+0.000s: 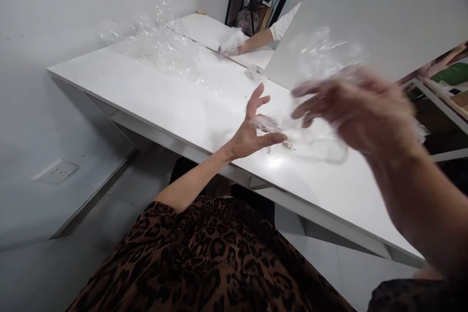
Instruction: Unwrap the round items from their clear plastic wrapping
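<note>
Clear, crinkled plastic film (266, 123) is pinched in the left hand (243, 140), handling evidently incomplete, the blurred right hand (371, 107) beside it has bent fingers, grip indeterminable, and a loose transparent plastic heap (164, 48) lies beyond the left hand, finished or outstanding unconfirmed.

Okay so it's clear plastic film, thin, crinkly and shiny. One crumpled bit (265, 123) is up at the left hand (243, 140), right by the fingers and above the thumb — a small brownish, glinting spot (288, 146) shows just past the thumb tip, too blurry to identify. A bigger loose bunch (325, 51) puffs up behind the right hand (369, 107), all creases and highlights, smeared by blur — can't tell if the fingers actually grip it or if it's just behind them.
</note>
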A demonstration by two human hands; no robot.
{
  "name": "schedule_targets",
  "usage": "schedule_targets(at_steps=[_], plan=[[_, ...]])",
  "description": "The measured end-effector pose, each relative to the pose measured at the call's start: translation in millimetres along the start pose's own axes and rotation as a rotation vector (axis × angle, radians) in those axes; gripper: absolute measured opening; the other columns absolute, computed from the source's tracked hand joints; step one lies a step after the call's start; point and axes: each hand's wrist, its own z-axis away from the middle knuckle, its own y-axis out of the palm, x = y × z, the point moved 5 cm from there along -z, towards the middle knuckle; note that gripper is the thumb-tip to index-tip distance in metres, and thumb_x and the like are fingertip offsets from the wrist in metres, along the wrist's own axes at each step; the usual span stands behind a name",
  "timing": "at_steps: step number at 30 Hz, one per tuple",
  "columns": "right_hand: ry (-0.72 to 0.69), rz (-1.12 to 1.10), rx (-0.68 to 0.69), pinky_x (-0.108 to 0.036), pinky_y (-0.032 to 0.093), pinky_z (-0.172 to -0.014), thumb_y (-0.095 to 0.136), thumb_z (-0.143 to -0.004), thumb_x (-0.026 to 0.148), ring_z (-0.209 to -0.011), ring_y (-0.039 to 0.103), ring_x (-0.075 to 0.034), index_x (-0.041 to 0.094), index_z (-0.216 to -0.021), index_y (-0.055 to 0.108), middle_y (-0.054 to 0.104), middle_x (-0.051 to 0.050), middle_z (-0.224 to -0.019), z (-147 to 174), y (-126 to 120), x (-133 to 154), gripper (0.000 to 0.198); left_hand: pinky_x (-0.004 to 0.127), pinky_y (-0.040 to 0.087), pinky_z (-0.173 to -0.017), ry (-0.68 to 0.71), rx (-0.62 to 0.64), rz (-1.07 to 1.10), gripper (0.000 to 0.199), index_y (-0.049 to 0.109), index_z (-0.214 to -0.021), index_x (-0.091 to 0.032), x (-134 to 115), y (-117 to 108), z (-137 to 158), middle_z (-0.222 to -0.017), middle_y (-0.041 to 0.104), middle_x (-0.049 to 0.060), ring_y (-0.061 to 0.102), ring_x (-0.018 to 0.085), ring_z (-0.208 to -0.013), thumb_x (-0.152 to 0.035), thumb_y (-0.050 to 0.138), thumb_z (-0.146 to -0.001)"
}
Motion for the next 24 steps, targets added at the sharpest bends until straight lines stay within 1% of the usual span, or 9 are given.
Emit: schedule_targets(at_steps=[2,4,7,9,11,13,15,19,24], plan=[[-0.065,-0.083,0.226,-0.038,0.061,-0.072,0.074,-0.089,0.046,-0.088,0.073,-0.021,0.028,-0.085,0.065,0.076,-0.004,-0.110,2.9,33.9,-7.8,0.021,0.045,0.056,-0.087,0.079,0.086,0.006,0.055,0.049,-0.152,-0.021,-20.7,10.5,5.5,-0.145,0.052,0.016,0.055,0.037,-0.139,-0.045,0.053,-0.103],[-0.009,-0.033,0.344,-0.039,0.061,-0.080,0.076,-0.087,0.048,-0.095,0.073,-0.022,0.027,-0.093,0.071,0.076,-0.006,-0.107,5.1,51.9,-17.7,0.022,0.044,0.057,-0.088,0.122,0.132,0.076,0.046,0.058,-0.143,-0.018,-25.9,16.3,10.1,-0.135,0.060,0.013,0.059,0.034,-0.135,-0.041,0.045,-0.106],[0.081,0.093,0.170,-0.038,0.060,-0.087,0.077,-0.085,0.054,-0.107,0.071,-0.024,0.028,-0.102,0.073,0.076,-0.007,-0.111,3.7,31.8,-29.7,0.032,0.036,0.063,-0.083,0.051,-0.002,0.201,0.030,0.069,-0.124,-0.022,0.2,2.4,12.4,-0.119,0.071,0.009,0.071,0.022,-0.104,-0.039,0.064,-0.100],[0.027,0.076,-0.015,-0.037,0.059,-0.089,0.074,-0.087,0.056,-0.105,0.071,-0.022,0.028,-0.104,0.072,0.075,-0.006,-0.114,2.7,1.3,-40.4,0.033,0.028,0.060,-0.065,0.039,-0.206,0.295,0.029,0.072,-0.110,-0.022,26.7,-21.8,12.7,-0.114,0.071,0.008,0.067,0.014,-0.081,-0.048,0.067,-0.098],[-0.042,0.038,-0.145,-0.036,0.057,-0.084,0.076,-0.085,0.054,-0.091,0.069,-0.019,0.025,-0.100,0.070,0.074,-0.006,-0.107,2.6,-27.0,-65.5,0.033,0.022,0.048,-0.050,0.073,-0.431,0.405,0.041,0.071,-0.098,-0.020,51.3,-49.9,13.9,-0.104,0.071,0.008,0.057,0.009,-0.064,-0.061,0.071,-0.092],[0.085,0.154,-0.201,-0.035,0.051,-0.072,0.083,-0.077,0.054,-0.077,0.063,-0.018,0.021,-0.091,0.070,0.071,-0.006,-0.090,2.9,-44.5,-112.4,0.038,0.021,0.039,-0.045,0.081,-0.626,0.491,0.049,0.069,-0.088,-0.019,72.4,-73.6,16.8,-0.086,0.066,0.004,0.048,0.006,-0.056,-0.066,0.078,-0.082],[0.326,0.365,-0.210,-0.035,0.047,-0.068,0.082,-0.075,0.059,-0.075,0.058,-0.019,0.020,-0.085,0.067,0.068,-0.007,-0.083,6.5,-51.2,-166.8,0.043,0.021,0.037,-0.045,0.053,-0.764,0.549,0.049,0.067,-0.082,-0.020,87.9,-88.7,20.8,-0.073,0.058,-0.001,0.045,0.006,-0.055,-0.064,0.086,-0.074],[0.459,0.640,-0.160,-0.035,0.044,-0.071,0.080,-0.073,0.060,-0.078,0.057,-0.021,0.020,-0.083,0.062,0.067,-0.008,-0.090,16.5,-40.9,-228.2,0.045,0.021,0.038,-0.046,0.037,-0.866,0.580,0.041,0.069,-0.083,-0.020,98.9,-97.3,29.3,-0.071,0.056,-0.003,0.048,0.007,-0.058,-0.051,0.092,-0.069],[0.477,0.622,-0.115,-0.032,0.036,-0.065,0.073,-0.077,0.059,-0.070,0.048,-0.016,0.022,-0.077,0.051,0.058,-0.002,-0.076,22.9,-31.4,-231.5,0.042,0.020,0.039,-0.045,0.007,-0.823,0.581,0.037,0.071,-0.085,-0.020,97.4,-93.0,35.4,-0.076,0.061,-0.001,0.054,0.008,-0.061,-0.049,0.090,-0.072]])
